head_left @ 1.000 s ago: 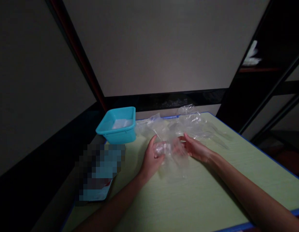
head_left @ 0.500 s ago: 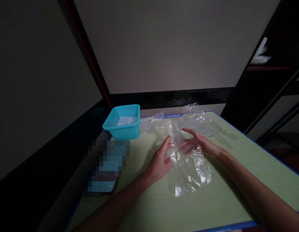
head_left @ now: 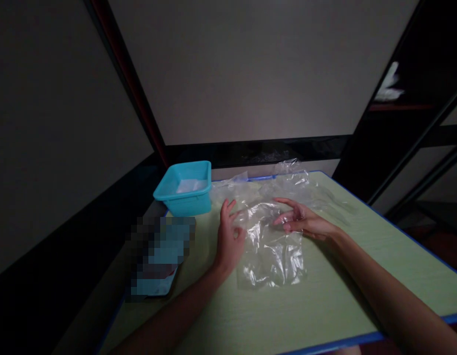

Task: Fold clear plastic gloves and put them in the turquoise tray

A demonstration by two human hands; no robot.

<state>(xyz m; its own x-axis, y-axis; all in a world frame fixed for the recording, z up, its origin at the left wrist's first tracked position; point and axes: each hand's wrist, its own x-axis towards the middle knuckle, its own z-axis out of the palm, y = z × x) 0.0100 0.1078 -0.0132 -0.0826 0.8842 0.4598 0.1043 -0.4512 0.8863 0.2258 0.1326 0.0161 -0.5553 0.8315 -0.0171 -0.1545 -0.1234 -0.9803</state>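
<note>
A crinkled clear plastic bag (head_left: 270,251) hangs and lies between my hands over the near middle of the table. My left hand (head_left: 230,239) pinches the bag's upper left edge between thumb and index finger, its other fingers raised apart. On the other side, my right hand (head_left: 300,219) has its thumb in front of the bag's upper right part and fingers behind, with the index finger stretched out above. Glare on the film partly hides the exact contact. Behind both hands, more clear plastic bags (head_left: 295,182) lie loosely spread along the table's far side.
A turquoise plastic basket (head_left: 187,202) with whitish contents stands at the table's far left corner. Nearer on the left lies a blurred-out flat object (head_left: 169,251). The pale green table (head_left: 221,320) has a blue edge, with a wall panel (head_left: 258,74) behind it.
My left hand has moved left and closed its thumb and index finger on the bag's edge. The bag has shifted left and spread flatter; my right hand's fingers have drawn in on it.
</note>
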